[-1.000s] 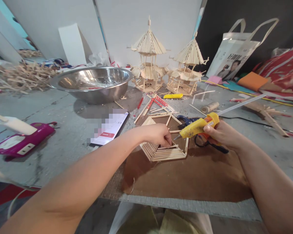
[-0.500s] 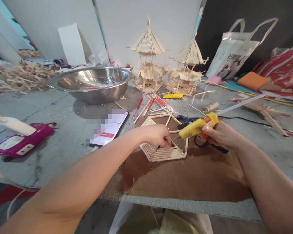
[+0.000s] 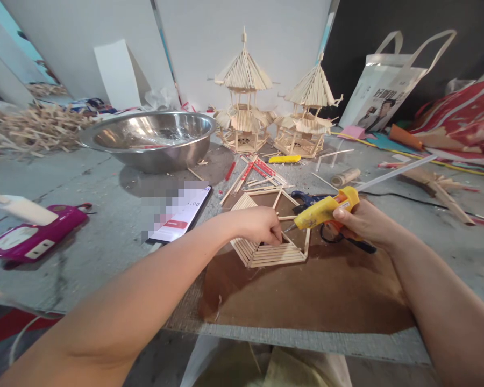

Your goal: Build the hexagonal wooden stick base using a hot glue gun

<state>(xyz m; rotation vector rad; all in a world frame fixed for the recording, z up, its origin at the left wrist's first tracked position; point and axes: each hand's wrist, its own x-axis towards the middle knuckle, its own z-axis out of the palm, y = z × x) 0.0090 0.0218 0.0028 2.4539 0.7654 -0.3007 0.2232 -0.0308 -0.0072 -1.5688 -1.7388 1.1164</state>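
Observation:
My right hand (image 3: 361, 220) grips a yellow hot glue gun (image 3: 320, 210), a clear glue stick jutting from its back. Its nozzle points left, close beside the fingers of my left hand (image 3: 264, 226). Those fingers are pinched together at the inner edge of a hexagonal frame of thin wooden sticks (image 3: 276, 257); whatever they hold is hidden. Rows of sticks fill the near and left sides of the frame, while bare spokes show at the right and back. It lies on a brown sheet (image 3: 306, 301). Scissors (image 3: 302, 200) with dark blue and orange parts lie partly behind the glue gun.
Behind the frame are loose sticks (image 3: 262, 171) and a yellow comb-like piece (image 3: 284, 159). Two stick pagodas (image 3: 244, 80) stand at the back. A steel basin (image 3: 157, 156), a phone (image 3: 181, 215) and a magenta power strip (image 3: 36, 231) are at left; a black cord (image 3: 403, 198) runs right.
A stick that lay slightly apart at the frame's inner edge now sits against the near row. The glue gun's nozzle has shifted slightly left. My left hand stays at the frame.

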